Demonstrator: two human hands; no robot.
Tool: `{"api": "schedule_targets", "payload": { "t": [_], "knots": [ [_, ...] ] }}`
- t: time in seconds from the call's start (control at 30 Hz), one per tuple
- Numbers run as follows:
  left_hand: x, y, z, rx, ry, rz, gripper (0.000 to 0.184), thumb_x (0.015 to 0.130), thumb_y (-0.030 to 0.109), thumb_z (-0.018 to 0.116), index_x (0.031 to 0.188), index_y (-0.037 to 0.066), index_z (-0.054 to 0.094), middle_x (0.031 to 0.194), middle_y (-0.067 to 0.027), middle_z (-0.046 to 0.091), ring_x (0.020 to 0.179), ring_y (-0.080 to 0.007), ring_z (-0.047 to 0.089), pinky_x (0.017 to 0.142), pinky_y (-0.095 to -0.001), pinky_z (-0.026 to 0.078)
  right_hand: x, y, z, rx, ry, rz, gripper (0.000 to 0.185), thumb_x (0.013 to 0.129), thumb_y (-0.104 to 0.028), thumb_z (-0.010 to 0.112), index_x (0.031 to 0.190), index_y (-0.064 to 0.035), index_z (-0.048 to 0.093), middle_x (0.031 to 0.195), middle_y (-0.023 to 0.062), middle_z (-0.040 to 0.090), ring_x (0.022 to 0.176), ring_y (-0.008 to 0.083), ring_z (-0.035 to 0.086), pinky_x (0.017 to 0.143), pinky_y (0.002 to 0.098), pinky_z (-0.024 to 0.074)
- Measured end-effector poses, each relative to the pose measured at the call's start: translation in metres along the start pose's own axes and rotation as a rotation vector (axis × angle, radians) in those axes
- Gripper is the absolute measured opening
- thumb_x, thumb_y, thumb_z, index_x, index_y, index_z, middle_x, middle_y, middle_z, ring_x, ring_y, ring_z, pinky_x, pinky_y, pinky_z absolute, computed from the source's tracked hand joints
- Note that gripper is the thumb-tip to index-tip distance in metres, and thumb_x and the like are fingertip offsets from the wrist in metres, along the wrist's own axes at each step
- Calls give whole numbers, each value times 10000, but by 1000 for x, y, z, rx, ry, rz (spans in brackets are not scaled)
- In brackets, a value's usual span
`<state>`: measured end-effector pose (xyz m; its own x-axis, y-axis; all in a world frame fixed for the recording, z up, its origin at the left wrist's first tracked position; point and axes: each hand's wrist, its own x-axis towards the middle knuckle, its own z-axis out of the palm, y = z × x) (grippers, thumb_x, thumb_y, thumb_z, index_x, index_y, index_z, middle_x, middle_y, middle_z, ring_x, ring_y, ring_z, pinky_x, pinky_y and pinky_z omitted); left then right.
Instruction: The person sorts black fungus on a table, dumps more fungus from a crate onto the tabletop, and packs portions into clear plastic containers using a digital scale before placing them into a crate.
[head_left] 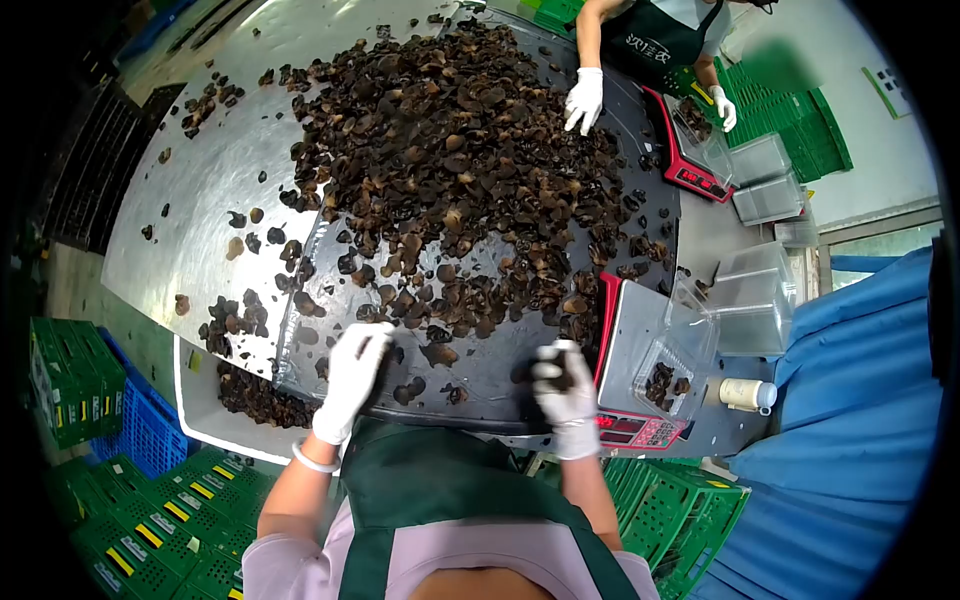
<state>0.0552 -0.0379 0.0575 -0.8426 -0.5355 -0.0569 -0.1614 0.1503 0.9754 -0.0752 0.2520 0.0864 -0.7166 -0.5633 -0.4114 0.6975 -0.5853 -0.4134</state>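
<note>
A large heap of dark brown wood ear mushrooms [430,140] covers the middle of the table, with loose pieces scattered along its near side. My left hand [352,380], in a white glove, is over the near table edge. Its fingers are stretched forward and slightly apart, close to a few loose pieces; nothing shows in its grasp. My right hand [566,400], also gloved and a little blurred, has its fingers curled around dark wood ear pieces [556,373]. Right beside it stands a red scale [612,345] bearing a clear plastic box [660,378] with several pieces inside.
Across the table a co-worker's gloved hand [584,100] touches the heap, beside a second red scale [690,165]. Stacked clear boxes [750,300] and a cream bottle [745,394] stand at right. A white bin [195,400] sits below left, near green crates [165,520].
</note>
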Motion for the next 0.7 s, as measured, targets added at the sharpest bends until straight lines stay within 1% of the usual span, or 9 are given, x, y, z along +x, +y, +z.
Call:
{"api": "schedule_targets", "payload": {
  "t": [0.03,0.1,0.13,0.27,0.3,0.37,0.43,0.53,0.7],
  "knots": [
    [0,-10,-6,61,93,-1,129,870,43,596,982,17,654,956,-94,659,889,-188,627,829,-288,477,-13,-25,1,-27,11,-101,220,895,-263,624,1083,-155,587,1027,69,607,810,130,542,637,250,445],
    [1,-12,-8,14,133,-63,145,863,45,599,996,22,652,979,-109,654,925,-219,620,846,-312,479,-36,-71,-3,-229,208,-558,207,893,-214,625,1053,-88,586,992,62,619,804,141,566,675,261,487],
    [4,-12,-4,206,120,120,159,857,51,606,1007,26,651,995,-114,649,948,-238,612,860,-329,478,-51,-90,4,-481,306,-738,158,895,-131,602,1034,-58,578,969,60,621,810,141,585,655,258,497],
    [34,-11,38,580,13,594,306,824,96,637,1125,49,619,1190,-126,597,1161,-325,523,998,-398,410,-75,-145,-50,-1267,706,-978,205,875,-6,591,1078,-35,578,934,45,595,759,101,570,649,237,483],
    [47,-13,52,637,-50,618,356,827,126,627,1170,37,590,1279,-137,540,1224,-339,466,1035,-427,367,-72,-151,-65,-1428,761,-1061,211,871,0,600,1078,-34,581,935,44,593,768,104,567,674,240,481],
    [67,-18,85,856,-132,607,497,814,224,647,1256,34,524,1379,-151,443,1318,-359,347,1087,-501,269,-71,-149,-62,-1343,852,-879,295,833,-30,661,1121,-32,599,1022,62,599,949,171,564,883,293,445],
    [74,-15,111,852,-202,607,568,809,294,652,1290,38,493,1400,-155,420,1333,-359,325,1098,-512,241,-66,-141,-45,-1717,936,-1016,356,806,-33,676,1153,-26,595,1079,93,598,1024,226,554,942,328,416],
    [55,-18,135,811,-392,719,610,827,365,617,1336,68,458,1433,-156,384,1353,-357,306,1112,-510,222,-52,-119,-12,-1895,841,-1197,374,782,-25,675,1147,-20,599,1131,121,591,1086,267,535,985,358,387],
    [-4,-12,114,820,-804,820,495,850,335,614,1287,128,510,1414,-88,415,1346,-296,332,1107,-512,238,5,-59,24,-1921,183,-1004,289,747,-13,709,1029,-41,653,1055,118,628,1010,283,588,925,356,443]
  ]
}}
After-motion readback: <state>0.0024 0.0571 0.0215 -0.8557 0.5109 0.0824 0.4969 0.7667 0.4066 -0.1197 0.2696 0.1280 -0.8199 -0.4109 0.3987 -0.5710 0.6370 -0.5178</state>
